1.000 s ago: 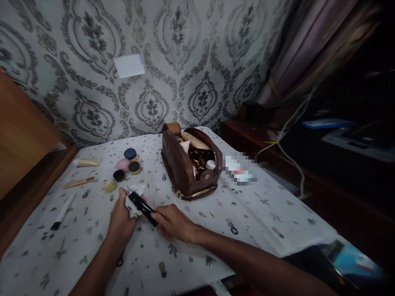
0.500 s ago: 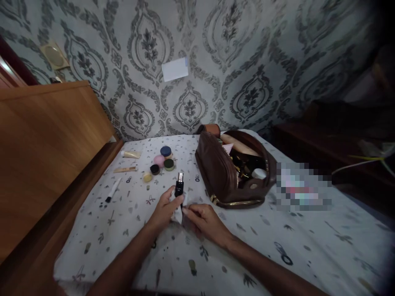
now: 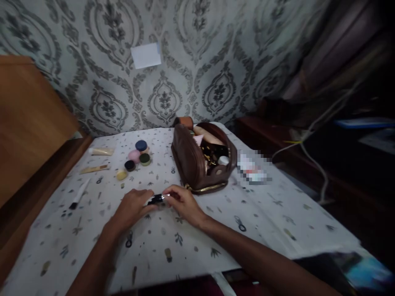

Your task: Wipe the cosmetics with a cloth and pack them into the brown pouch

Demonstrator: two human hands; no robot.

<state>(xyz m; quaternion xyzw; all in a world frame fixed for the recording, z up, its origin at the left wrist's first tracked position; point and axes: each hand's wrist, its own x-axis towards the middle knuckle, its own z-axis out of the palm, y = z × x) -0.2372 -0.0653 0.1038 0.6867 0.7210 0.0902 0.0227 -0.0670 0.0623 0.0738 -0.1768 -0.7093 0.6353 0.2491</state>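
Observation:
Between my hands, a small black cosmetic tube (image 3: 157, 198) with a silver end lies on its side above the cloth. My left hand (image 3: 132, 207) grips its black part, thumb and fingers closed round it. At the silver end, my right hand (image 3: 184, 204) pinches with thumb and fingertips. Some pale material shows by the left palm, too blurred to make out. Just beyond my right hand stands an open brown toiletry bag (image 3: 188, 164) holding a white-lidded jar (image 3: 223, 160) and other items.
Several small jars, one with a blue lid (image 3: 141, 145), stand at left centre. A cream tube (image 3: 101, 151), a flat tan item (image 3: 95, 168) and a white brush (image 3: 79, 193) lie further left. A wooden panel (image 3: 27, 123) borders the left; cables (image 3: 324, 181) hang at right.
The black tube has turned from upright to sideways, silver end to the right. My right hand has moved up onto that end. The camera view has swung to the right.

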